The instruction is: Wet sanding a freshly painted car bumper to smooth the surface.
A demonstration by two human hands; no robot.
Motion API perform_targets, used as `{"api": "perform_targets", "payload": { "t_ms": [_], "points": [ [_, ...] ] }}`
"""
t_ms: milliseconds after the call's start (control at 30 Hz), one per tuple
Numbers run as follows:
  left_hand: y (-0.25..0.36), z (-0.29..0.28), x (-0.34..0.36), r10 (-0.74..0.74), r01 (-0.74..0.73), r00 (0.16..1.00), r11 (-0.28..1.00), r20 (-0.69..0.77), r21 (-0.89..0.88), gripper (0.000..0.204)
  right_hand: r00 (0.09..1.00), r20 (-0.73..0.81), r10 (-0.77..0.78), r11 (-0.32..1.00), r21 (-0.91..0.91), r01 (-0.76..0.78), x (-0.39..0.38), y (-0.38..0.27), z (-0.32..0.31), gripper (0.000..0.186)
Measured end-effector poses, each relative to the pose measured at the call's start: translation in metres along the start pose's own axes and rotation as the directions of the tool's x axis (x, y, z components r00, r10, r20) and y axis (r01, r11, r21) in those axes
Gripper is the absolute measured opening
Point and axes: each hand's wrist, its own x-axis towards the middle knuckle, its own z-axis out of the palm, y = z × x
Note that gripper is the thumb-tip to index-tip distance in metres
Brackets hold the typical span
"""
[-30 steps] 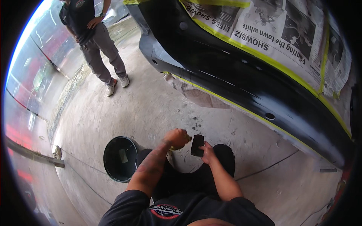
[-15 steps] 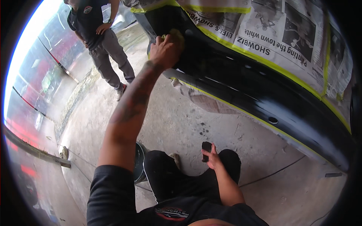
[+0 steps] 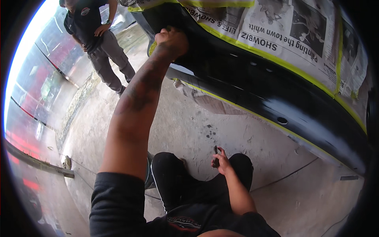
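Note:
My left hand (image 3: pixel 170 41) is closed on a yellow-green pad or cloth (image 3: pixel 153 48), pressed to the upper left end of a black curved car body panel (image 3: pixel 256 83). The panel has lighter grey patches and a small oval hole. Yellow tape (image 3: pixel 323 85) edges it, with newspaper sheets (image 3: pixel 292 43) covering the area above. My right hand (image 3: pixel 223 164), low by my right knee, grips a dark flat block (image 3: pixel 216 151), seen edge-on. My left arm hides much of a dark bucket (image 3: pixel 149 177) beside my left knee.
Another person (image 3: pixel 104 51) stands at upper left, one hand at the hip. Below the panel lies speckled concrete floor (image 3: pixel 197 134) with a cable or line across it at right. A reflective red-and-grey wall (image 3: pixel 27 118) with a metal rail (image 3: pixel 39 164) runs along the left.
My left hand has risen from beside my right hand up onto the panel's upper end and has shifted slightly there. The block in my right hand has turned edge-on.

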Motion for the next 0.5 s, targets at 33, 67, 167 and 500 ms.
{"api": "perform_targets", "payload": {
  "t_ms": [33,67,167,500],
  "points": [
    [-0.003,-0.001,0.000,0.013,-0.013,1.000,1.000,-0.012,-0.002,0.046,1.000,0.005,-0.002,1.000,0.004,0.002,-0.002,-0.004,0.004,0.068],
    [-0.002,0.001,0.000,0.013,-0.013,1.000,1.000,-0.016,0.006,0.046,1.000,-0.007,0.002,0.999,0.036,-0.002,-0.005,-0.007,0.007,0.065],
    [0.019,0.004,-0.016,0.070,-0.075,0.991,0.996,-0.113,-0.047,0.036,0.999,-0.032,-0.023,0.999,0.041,0.024,-0.008,-0.010,0.010,0.054],
    [0.064,-0.026,-0.058,0.258,-0.260,0.965,0.933,-0.040,-0.250,0.036,0.990,0.140,-0.018,0.986,0.166,-0.006,0.008,0.008,-0.002,0.052]
  ]
}}
